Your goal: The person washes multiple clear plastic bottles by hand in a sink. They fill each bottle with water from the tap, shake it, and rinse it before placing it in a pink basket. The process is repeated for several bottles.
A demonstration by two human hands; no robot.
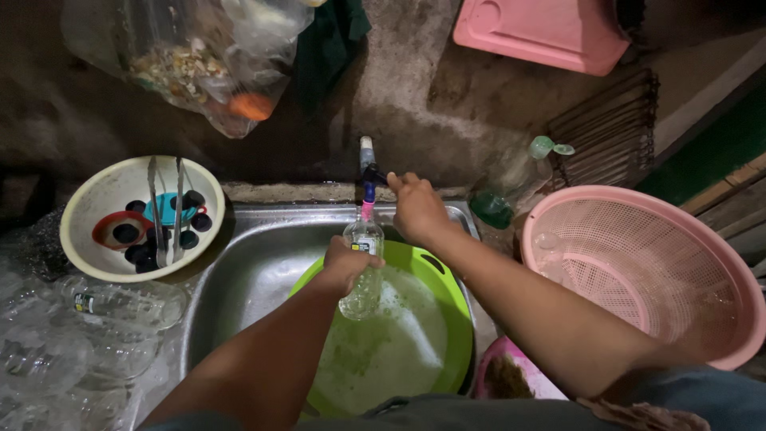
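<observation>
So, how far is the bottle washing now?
Looks done: the green basin in the sink already holds soapy water. In hand: the left hand holds a clear bottle under the tap, while the right hand is on the tap handle. Probably left: more clear bottles lie at the left, and the pink basket looks nearly empty.
</observation>
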